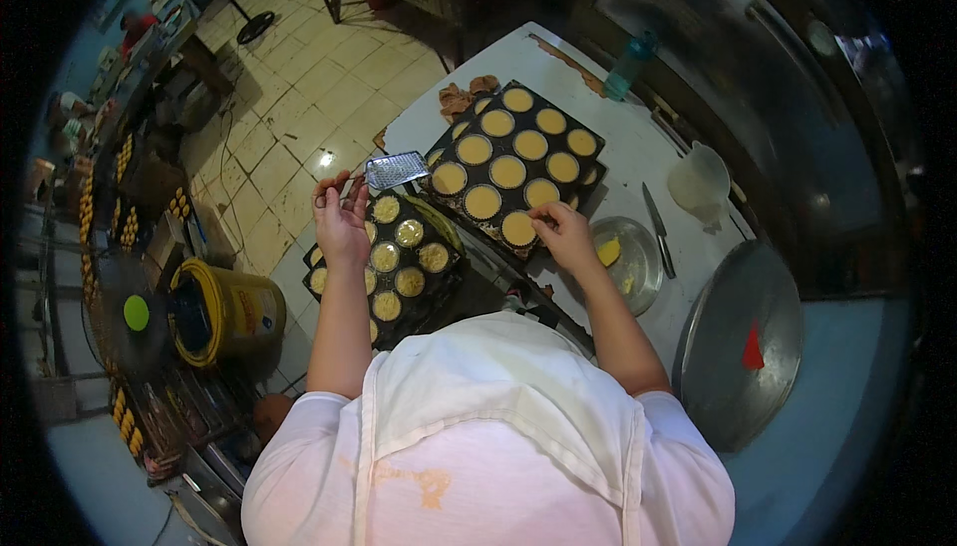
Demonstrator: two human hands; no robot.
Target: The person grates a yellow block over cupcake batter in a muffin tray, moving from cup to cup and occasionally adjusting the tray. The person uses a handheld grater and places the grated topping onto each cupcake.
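A metal hand grater (396,170) extends from the raised fingers of my left hand (342,221), which hold it by its end above the gap between trays. My right hand (564,232) is over the near corner of a dark tray (516,161), fingertips at the rim of a filled cup (519,229); whether they pinch anything is hidden. This tray carries several cups of smooth pale-yellow filling and rests on another tray. Lower left, another dark tray (434,295) holds cups topped with pale shreds (385,256). A yellow block (608,252) lies in a round metal dish (647,277) beside my right wrist.
A knife (658,228), a plastic jug (699,176) and a teal bottle (629,71) are on the white table (523,48). A large round metal pan (736,351) is at right. Left are a yellow bucket (258,303) and a fan (134,314).
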